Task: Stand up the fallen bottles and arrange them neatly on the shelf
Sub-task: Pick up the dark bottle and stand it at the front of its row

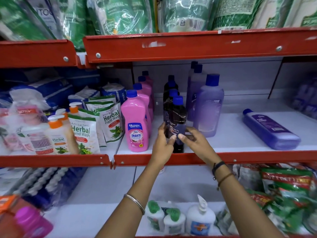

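A black bottle [176, 115] with a blue cap stands upright at the front of the middle shelf [223, 145], leading a row of black bottles. My left hand [164, 143] grips its lower left side and my right hand [192, 138] holds its lower right side. A row of pink bottles [137, 121] stands to the left. Upright lavender bottles [208, 107] stand to the right. One purple bottle [271, 129] lies on its side at the shelf's right.
Herbal hand wash pouches [85, 133] and pump bottles [56, 134] fill the left shelf section. Green refill packs [120, 14] sit on the top shelf. White pump bottles [200, 219] and green packets [288, 191] lie on the lower shelf. Red shelf lip [240, 157] runs in front.
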Available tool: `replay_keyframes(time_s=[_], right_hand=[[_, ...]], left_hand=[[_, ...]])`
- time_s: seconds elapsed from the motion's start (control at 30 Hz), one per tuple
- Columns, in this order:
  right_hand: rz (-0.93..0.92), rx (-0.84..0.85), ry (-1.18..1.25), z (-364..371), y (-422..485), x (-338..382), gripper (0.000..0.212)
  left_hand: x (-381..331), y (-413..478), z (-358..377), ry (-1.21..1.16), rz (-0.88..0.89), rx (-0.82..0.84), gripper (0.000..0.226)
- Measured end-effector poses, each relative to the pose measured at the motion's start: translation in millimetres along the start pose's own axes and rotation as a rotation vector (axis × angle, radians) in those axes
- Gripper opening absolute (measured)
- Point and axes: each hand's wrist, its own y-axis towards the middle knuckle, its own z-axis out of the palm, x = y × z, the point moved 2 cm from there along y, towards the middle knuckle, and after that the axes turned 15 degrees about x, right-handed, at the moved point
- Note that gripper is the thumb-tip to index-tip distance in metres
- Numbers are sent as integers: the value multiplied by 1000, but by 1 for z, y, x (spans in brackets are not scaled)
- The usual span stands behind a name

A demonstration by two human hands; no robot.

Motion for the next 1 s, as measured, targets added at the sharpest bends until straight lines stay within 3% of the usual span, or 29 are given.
replay_keyframes(time_s=[0.07,0.23,0.5,0.67,0.83,0.93,1.0], right_hand=[[35,1,98,-3,1,-4,38],[58,-42,146,0,7,-5,9],[33,-187,210,2,3,-1,17],[7,-379,199,-33,-30,3,24],[89,-553,-99,-128,-73,0,23],[271,-634,-359,-196,-100,-11,36],[426,-631,-402,-239,-113,-24,43]], left_hand=[[1,0,2,104,-53,-9,54],[-1,-1,-1,258,-65,-206,44],[-7,-13,6,368,5,-359,45],[-11,-34,44,328,244,-503,33],[-46,2,120,302,348,-206,34],[-67,43,163,240,209,92,32],[-72,73,191,177,71,253,32]])
